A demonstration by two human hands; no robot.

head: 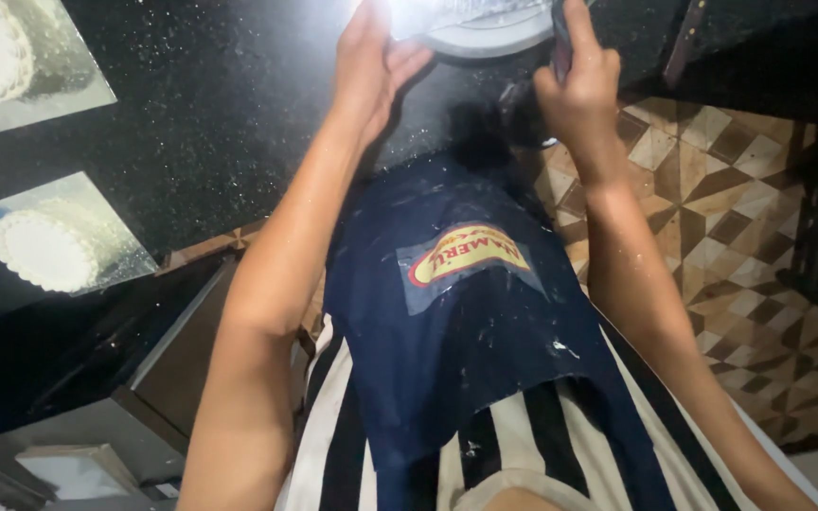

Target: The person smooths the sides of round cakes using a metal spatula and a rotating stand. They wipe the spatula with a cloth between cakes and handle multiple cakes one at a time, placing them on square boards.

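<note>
Up top, both hands — left hand [371, 61] flat, right hand [581, 90] gripping a dark tool [560, 43] — meet a round grey turntable [485, 38].

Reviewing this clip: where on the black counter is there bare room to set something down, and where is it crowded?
Bare: the black counter between the two frosted cakes on silver boards and the left hand.

Crowded: the top edge, where the left hand and the right hand, gripping a dark tool, close on the round turntable.
</note>
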